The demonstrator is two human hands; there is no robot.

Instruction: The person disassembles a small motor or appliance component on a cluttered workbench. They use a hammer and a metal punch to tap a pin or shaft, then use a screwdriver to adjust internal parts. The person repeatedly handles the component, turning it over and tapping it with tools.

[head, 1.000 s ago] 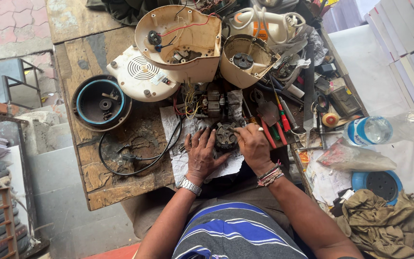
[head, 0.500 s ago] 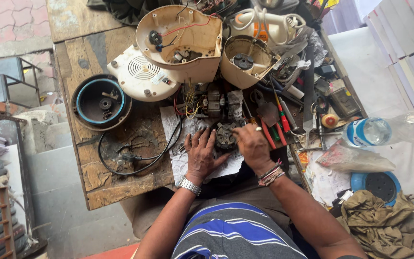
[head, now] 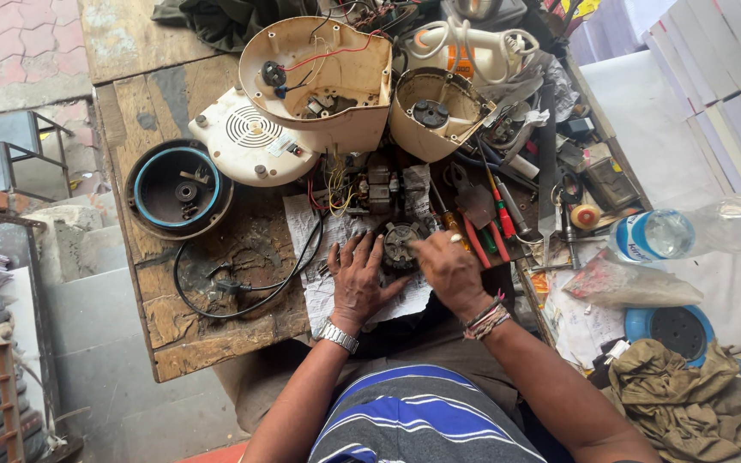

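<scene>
Steadying a small round motor part (head: 402, 246) on the paper near the workbench's (head: 130, 103) front edge; left hand (head: 359, 279) spread flat beside it, right hand (head: 448, 270) pinching its rim; looks dense, rigid, greasy; best gripped by the outer casing.

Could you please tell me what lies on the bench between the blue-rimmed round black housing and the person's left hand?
In the head view, a looped black power cord lies on the worn wooden bench between the blue-rimmed round black housing and the left hand.
</scene>
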